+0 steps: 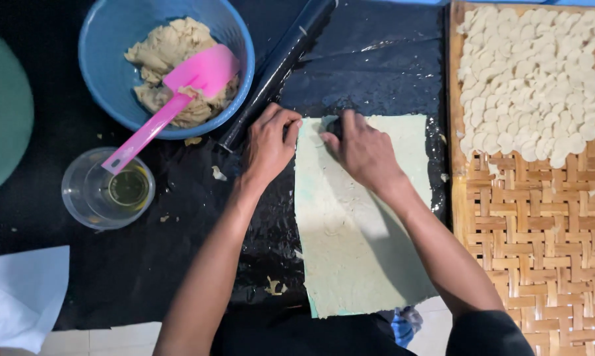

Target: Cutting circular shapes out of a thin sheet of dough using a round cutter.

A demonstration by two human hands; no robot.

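Note:
A thin pale sheet of rolled dough [357,244] lies on black plastic in the middle. My left hand [269,144] rests with curled fingers on the sheet's upper left corner. My right hand [362,150] presses a small dark round object, mostly hidden under its fingers, into the top of the sheet. A black rolling pin [278,66] lies diagonally just above my left hand.
A blue bowl [106,72] at upper left holds beige dough and a pink spatula [172,105]. A clear cup [106,191] with yellowish oil stands below it. A woven bamboo tray [541,244] on the right carries several small dough rounds [528,79]. White paper [20,296] lies lower left.

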